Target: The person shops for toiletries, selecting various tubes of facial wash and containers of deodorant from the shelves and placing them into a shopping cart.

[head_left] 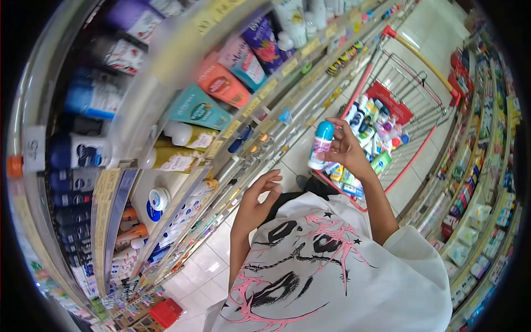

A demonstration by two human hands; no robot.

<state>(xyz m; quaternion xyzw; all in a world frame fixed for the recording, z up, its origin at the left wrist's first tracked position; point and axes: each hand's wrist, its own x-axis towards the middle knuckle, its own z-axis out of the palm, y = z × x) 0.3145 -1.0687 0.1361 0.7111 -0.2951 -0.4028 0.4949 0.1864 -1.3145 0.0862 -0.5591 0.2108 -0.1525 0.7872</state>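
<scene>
My right hand [349, 149] grips a roll-on deodorant bottle [321, 146] with a teal cap and a pink and white label, upright in front of the cart. My left hand [259, 202] hovers in front of the shelf with its fingers apart and nothing in them. Behind the deodorant stands a shopping cart [399, 72], its basket holding a heap of bottles and tubes [381, 130]. On the shelf to the left, a teal tube [200, 109] and an orange tube [223, 81] lie near yellow-green bottles [176, 157].
Shelf rails with price labels [243, 119] run diagonally along my left side. Dark blue bottles [74, 152] fill the far-left shelf. Another stocked shelf [475, 205] lines the right of the aisle. A red box [165, 313] sits at the lower left, by the tiled floor [193, 288].
</scene>
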